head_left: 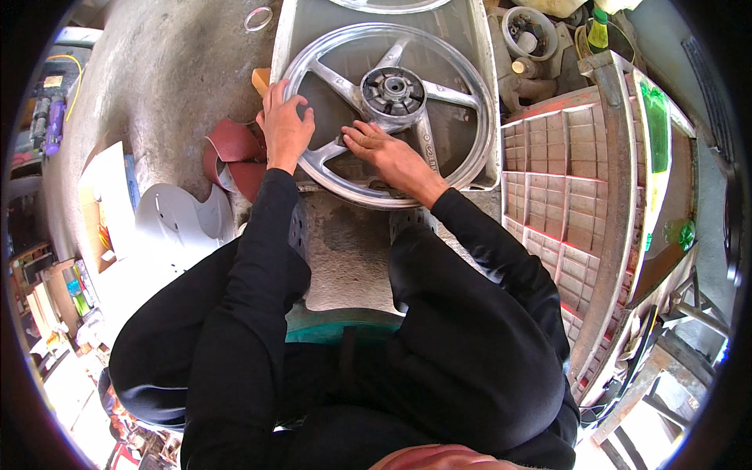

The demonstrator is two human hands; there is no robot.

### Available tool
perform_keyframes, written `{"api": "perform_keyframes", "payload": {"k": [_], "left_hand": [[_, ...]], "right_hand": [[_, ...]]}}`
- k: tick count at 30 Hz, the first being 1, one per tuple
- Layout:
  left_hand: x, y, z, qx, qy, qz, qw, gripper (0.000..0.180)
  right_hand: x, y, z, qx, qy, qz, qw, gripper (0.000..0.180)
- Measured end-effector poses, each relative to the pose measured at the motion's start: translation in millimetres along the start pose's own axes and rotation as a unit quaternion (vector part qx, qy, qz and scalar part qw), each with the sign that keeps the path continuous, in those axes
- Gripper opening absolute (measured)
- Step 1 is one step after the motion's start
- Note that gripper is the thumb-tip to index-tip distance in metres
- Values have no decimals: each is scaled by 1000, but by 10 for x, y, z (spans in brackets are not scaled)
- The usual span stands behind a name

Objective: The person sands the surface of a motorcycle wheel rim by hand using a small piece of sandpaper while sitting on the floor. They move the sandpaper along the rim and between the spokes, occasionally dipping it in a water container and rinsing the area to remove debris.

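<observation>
A silver spoked motorcycle wheel point(368, 205) lies flat over a shallow light-coloured tray point(499, 168), its dark-slotted hub point(393, 92) facing up. My left hand point(286, 125) grips the left side of the rim, thumb apart from the other fingers. Across the wheel, my right hand point(395, 163) presses bent fingers on the lower-left spoke, close to the hub; whatever lies under the fingertips is hidden. Left of the tray, near my left wrist, sits a curled reddish-brown sheet that looks like sandpaper point(227, 142).
Part of a second wheel point(392, 6) shows at the tray's far end. A grey plastic panel point(182, 219) lies at left. Right of the tray stands a gridded rack point(556, 168), with a white bucket point(529, 33) and a green-capped bottle point(598, 33) beyond. A ring point(258, 19) lies on the concrete floor.
</observation>
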State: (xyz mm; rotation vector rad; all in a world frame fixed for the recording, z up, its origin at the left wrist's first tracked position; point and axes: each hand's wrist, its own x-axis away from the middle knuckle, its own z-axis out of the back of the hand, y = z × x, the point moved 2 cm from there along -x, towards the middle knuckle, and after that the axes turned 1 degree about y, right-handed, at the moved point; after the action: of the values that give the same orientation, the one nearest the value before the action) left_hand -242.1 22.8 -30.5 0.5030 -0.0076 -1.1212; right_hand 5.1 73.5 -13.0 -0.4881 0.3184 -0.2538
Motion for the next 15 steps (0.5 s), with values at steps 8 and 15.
{"api": "perform_keyframes", "payload": {"k": [8,15], "left_hand": [[-12,12,-7,7,-1,4,1000,16],[-4,11,8,14,0,9,1000,14]], "right_hand": [[-373,-295,-177,-52,-14,77,996,53],[-26,38,36,55,-22,67,996,53]]}}
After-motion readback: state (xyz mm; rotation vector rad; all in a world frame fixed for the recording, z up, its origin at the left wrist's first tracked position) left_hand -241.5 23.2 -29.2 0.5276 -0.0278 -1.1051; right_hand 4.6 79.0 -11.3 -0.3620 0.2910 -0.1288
